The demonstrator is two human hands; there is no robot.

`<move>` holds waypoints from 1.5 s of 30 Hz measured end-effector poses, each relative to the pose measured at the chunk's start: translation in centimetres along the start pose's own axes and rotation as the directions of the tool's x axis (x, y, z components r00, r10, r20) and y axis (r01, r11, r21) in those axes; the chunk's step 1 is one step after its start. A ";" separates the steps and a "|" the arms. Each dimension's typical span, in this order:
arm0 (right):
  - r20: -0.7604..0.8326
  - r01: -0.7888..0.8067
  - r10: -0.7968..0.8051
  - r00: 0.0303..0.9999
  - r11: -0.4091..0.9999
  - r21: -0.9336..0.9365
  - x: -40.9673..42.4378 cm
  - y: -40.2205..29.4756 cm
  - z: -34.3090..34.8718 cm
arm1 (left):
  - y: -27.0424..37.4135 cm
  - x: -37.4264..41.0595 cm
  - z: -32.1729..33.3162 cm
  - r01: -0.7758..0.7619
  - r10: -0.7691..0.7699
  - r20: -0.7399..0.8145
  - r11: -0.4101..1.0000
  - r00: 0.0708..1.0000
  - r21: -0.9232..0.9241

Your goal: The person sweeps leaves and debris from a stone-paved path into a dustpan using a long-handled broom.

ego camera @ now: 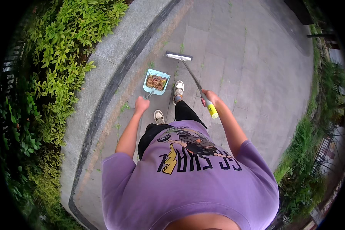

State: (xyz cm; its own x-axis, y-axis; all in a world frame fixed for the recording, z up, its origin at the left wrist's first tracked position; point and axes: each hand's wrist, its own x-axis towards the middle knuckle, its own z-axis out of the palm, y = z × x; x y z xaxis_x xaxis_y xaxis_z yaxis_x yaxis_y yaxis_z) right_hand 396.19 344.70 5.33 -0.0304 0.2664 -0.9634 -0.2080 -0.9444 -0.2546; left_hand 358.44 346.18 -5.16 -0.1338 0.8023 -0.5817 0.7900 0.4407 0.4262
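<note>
My left hand (142,105) is closed around the handle of a light-blue dustpan (160,92). Dry brown leaves (155,82) lie in a heap inside its pan, along with a few greenish bits. In my right hand (211,98) is the grey and yellow grip of a long-handled broom (195,77). The broom's white head (179,57) with dark bristles is farther forward, beyond the dustpan and a little to its right. Whether the bristles touch the ground cannot be made out.
Grey stone paving (233,60) spreads ahead and to the right, with small weeds (125,106) in its joints. A raised stone kerb (103,61) curves along the left, backed by leafy shrubs (66,37). Grass (294,152) borders the right side. My shoes (178,88) stand behind the broom head.
</note>
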 end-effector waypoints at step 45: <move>-0.102 0.130 -0.179 0.978 0.151 0.980 -15.5 13.1 -9.6 | 29.5 9.0 2.3 -0.364 0.317 0.247 0.915 0.916 0.174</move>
State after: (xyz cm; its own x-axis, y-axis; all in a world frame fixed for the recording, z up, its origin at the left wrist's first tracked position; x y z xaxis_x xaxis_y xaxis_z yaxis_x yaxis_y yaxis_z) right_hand 403.28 326.38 16.14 0.1075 0.4105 -0.9055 -0.9934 0.0805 -0.0815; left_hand 381.95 365.47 0.62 0.2761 0.7747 -0.5688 0.8756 0.0413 0.4813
